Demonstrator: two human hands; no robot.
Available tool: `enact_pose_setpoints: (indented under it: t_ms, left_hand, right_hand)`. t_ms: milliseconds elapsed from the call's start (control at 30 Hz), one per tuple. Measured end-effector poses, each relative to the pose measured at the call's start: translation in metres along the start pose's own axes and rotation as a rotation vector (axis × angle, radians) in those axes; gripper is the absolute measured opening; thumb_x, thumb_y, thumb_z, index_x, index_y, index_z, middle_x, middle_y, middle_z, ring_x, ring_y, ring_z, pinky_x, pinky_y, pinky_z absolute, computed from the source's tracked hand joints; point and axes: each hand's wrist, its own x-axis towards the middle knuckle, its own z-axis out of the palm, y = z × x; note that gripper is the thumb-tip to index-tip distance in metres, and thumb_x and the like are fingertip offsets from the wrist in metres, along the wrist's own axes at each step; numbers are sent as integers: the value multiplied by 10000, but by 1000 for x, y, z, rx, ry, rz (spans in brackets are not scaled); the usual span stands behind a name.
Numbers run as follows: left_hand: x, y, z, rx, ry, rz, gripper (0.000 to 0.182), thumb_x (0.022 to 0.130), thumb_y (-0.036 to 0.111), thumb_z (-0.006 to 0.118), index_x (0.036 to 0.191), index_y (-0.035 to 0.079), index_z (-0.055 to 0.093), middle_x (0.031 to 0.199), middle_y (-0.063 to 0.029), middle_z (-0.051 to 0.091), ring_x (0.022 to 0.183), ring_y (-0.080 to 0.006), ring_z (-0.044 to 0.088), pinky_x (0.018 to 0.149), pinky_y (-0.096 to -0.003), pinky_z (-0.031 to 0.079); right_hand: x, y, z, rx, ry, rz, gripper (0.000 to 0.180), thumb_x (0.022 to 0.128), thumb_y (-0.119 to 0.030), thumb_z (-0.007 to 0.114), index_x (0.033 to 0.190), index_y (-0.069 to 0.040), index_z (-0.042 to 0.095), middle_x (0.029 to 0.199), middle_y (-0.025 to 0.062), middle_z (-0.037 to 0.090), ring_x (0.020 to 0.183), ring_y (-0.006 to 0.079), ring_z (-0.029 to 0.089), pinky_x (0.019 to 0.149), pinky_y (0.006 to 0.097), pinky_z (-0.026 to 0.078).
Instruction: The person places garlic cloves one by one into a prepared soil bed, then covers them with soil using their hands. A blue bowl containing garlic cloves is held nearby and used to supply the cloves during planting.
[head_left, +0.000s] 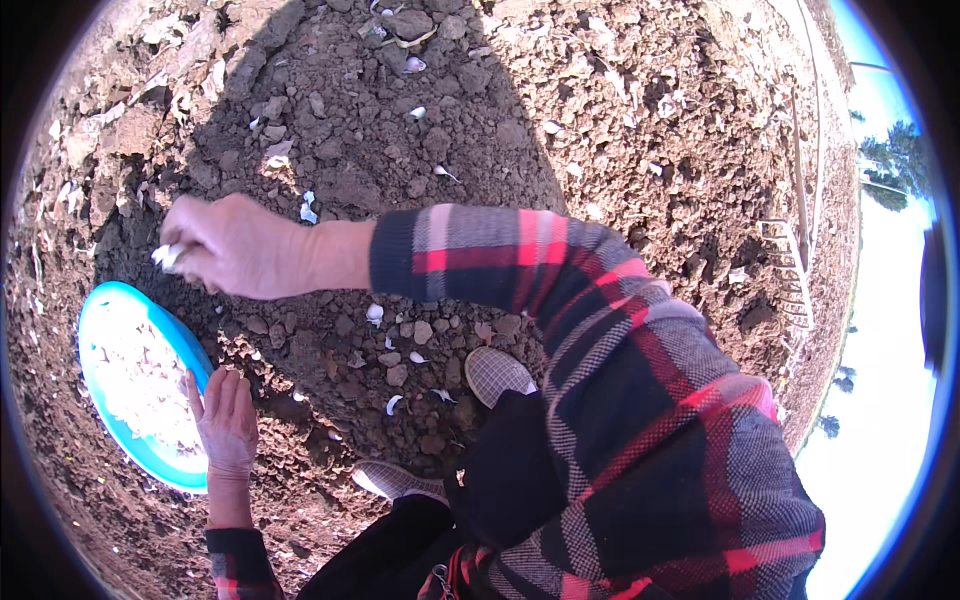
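Observation:
My right hand is reached out over the soil beyond the basin, somewhat blurred. Its fingers are closed on whitish pieces that look like garlic cloves. My left hand is at the near edge of a blue plastic basin, one finger lying against the rim. Whether its bent fingertips hold anything cannot be told. Many pale cloves fill the basin, washed out by sunlight. Single cloves lie apart on the soil, among them one by my shoes, one nearer my right forearm and one farther off.
Loose, cloddy soil with small stones and dry husks surrounds me. My shoes stand on it among cloves. A metal rake head with a long handle lies at the right. My shadow falls across the ground.

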Motion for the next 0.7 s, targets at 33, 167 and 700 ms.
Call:
enact_pose_setpoints:
  t_ms: [33,167,700]
  left_hand:
    - [2,1,-3,-4,-15,-9,234,818,91,607,1045,36,618,1115,-69,615,1191,-247,528,1179,-571,213]
    - [23,2,-8,-33,-9,16,211,812,98,605,1013,37,621,1107,-63,617,1163,-236,547,1164,-581,241]
    - [17,7,-6,-34,-3,-27,188,828,71,579,1008,29,616,1086,-74,619,1153,-245,549,1166,-593,230]
  right_hand:
    - [-19,2,-42,255,45,252,220,979,-109,533,1100,74,521,911,177,674,707,183,677,621,275,576]
    - [-131,30,-182,577,415,379,292,1000,-67,517,1283,3,531,1116,176,671,905,192,691,810,312,587]
    - [-226,55,-327,-146,849,571,240,897,-132,703,1113,-38,654,922,19,688,724,60,607,645,218,526]
